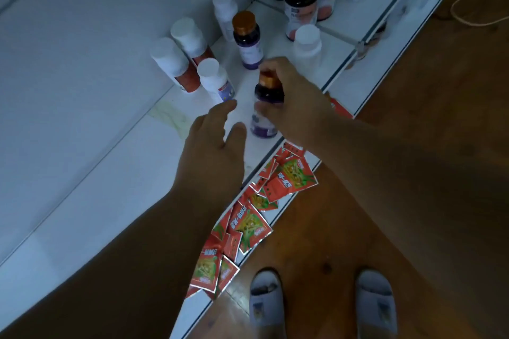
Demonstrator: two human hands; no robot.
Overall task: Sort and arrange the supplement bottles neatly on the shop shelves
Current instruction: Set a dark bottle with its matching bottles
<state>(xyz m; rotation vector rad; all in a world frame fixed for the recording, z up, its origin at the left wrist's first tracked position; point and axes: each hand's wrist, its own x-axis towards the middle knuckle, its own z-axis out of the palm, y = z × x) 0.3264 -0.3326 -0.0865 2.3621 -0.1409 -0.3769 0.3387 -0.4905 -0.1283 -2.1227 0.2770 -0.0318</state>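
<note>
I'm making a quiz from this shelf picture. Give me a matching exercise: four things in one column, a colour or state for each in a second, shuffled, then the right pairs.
Things
1. right hand
2. left hand
3. snack packets
4. slippers

States
A. open, fingers spread above the shelf
B. red, piled on the lower shelf edge
C. grips the dark orange-capped bottle
D. pale, on the wooden floor

Pairs: 1-C, 2-A, 3-B, 4-D
</note>
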